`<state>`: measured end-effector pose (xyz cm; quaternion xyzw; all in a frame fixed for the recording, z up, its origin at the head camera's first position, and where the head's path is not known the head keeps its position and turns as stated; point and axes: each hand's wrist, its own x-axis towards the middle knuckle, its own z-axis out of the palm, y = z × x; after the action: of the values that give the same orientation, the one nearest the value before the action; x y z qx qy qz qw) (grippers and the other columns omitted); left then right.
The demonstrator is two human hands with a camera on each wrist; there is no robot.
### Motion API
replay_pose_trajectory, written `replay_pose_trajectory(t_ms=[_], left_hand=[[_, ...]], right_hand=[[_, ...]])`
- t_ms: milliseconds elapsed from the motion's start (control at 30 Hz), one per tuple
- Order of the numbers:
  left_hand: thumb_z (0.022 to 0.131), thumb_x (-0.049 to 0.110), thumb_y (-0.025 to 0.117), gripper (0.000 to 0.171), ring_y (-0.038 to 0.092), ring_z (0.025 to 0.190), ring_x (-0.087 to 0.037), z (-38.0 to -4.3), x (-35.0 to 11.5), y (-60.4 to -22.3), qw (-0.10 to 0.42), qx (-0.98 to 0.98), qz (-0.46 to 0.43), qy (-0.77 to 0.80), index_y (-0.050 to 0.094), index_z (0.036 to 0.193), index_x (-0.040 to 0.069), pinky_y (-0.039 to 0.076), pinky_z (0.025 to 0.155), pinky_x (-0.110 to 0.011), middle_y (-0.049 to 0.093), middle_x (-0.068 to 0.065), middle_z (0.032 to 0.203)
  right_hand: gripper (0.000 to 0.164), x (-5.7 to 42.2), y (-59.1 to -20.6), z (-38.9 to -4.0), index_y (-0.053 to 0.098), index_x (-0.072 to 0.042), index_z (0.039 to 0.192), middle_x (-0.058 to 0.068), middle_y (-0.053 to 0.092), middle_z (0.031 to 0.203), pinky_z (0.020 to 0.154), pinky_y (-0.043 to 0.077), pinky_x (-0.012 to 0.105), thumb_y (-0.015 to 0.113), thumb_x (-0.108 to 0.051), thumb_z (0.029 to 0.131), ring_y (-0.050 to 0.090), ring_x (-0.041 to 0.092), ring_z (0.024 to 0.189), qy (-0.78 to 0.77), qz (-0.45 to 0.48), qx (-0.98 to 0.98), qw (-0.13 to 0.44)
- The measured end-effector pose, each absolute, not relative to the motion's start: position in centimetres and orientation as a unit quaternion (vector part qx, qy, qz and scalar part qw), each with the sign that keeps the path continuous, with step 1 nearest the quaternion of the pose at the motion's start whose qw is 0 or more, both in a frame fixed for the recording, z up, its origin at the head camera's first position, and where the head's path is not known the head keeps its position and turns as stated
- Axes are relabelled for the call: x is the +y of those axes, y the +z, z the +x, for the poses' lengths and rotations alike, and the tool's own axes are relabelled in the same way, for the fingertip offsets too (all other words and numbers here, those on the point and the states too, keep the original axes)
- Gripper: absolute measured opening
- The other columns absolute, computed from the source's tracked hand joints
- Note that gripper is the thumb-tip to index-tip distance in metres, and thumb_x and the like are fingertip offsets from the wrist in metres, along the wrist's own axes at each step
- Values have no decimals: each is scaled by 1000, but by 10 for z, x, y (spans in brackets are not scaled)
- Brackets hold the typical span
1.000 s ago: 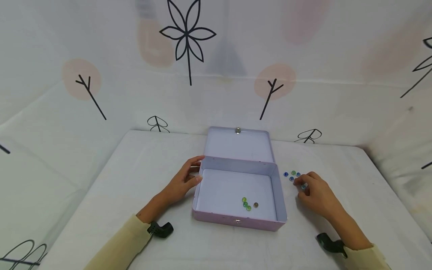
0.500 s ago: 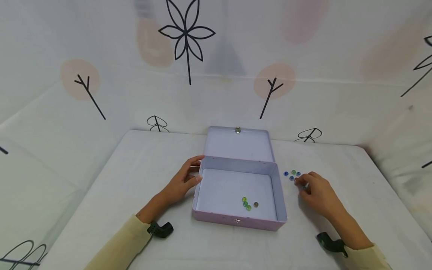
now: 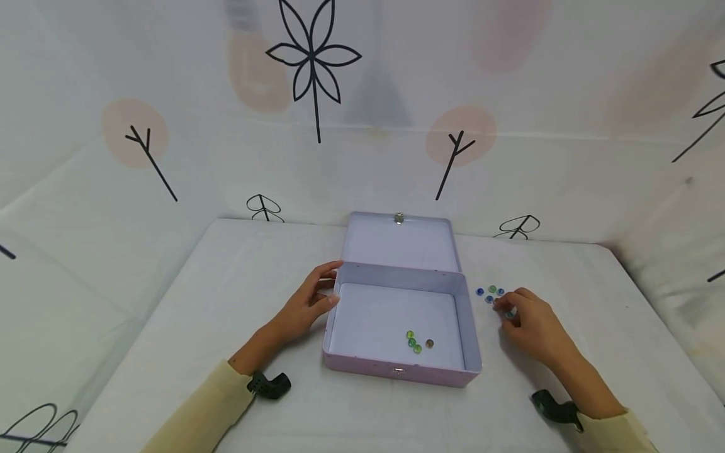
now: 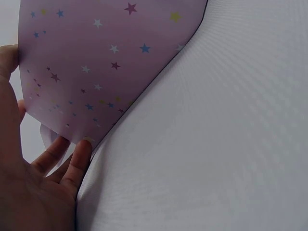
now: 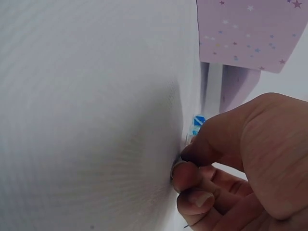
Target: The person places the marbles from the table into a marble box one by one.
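Lilac walls frame the box [image 3: 362, 369], which sits on the white-covered desk [image 3: 266, 264], its lid [image 3: 401, 245] swung back toward the desk's far edge. From my end, the left hand [image 3: 306, 306] has a wide grip: thumb on the box's left rim, fingers reaching its far left corner. The left wrist view shows me small coloured stars [image 4: 145, 48] scattered over the wall beside those fingers. The right hand [image 3: 532, 328] is narrow, its fingers curled close about one bluish marble [image 3: 510, 314] between the box and the desk's right edge; how firmly they pinch it I cannot tell. Just beyond the fingertips, near the box's far right corner, I count a green marble [image 3: 493, 289] and three blue marbles [image 3: 489, 299] lying close together. Inside the box, nearer its front edge and right of its middle, I see three green marbles [image 3: 411, 343] grouped closely, with a brown marble [image 3: 430, 343] just to their right. A shiny clasp [image 3: 399, 371] marks the middle of the box's front wall. Pale yellow sleeves [image 3: 198, 415] reach down both forearms, and a black device [image 3: 272, 385] sits near each wrist.
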<state>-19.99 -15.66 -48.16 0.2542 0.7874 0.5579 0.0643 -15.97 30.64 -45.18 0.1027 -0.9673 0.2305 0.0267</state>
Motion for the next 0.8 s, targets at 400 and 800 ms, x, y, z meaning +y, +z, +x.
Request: replay_pose_trajectory(t_ms=[400,800], left_hand=[[108,28,60,65,48,143,-28,-200,-157,-482,64,789,253,556,30,164,41,49,105,-28,44,-8,159],[108,27,59,65,47,144,-29,-199,-157,-481,61,784,260,561,30,164,38,49,105,-29,45,-9,158]], right_hand=[[25,306,-452,-159,72,3,108,12,66,102,63,48,26,74,7,84,56,18,77,226,109,-967,53],[21,305,-451,-157,73,1,106,10,66,100,62,47,27,76,4,85,55,18,76,218,104,-968,70]])
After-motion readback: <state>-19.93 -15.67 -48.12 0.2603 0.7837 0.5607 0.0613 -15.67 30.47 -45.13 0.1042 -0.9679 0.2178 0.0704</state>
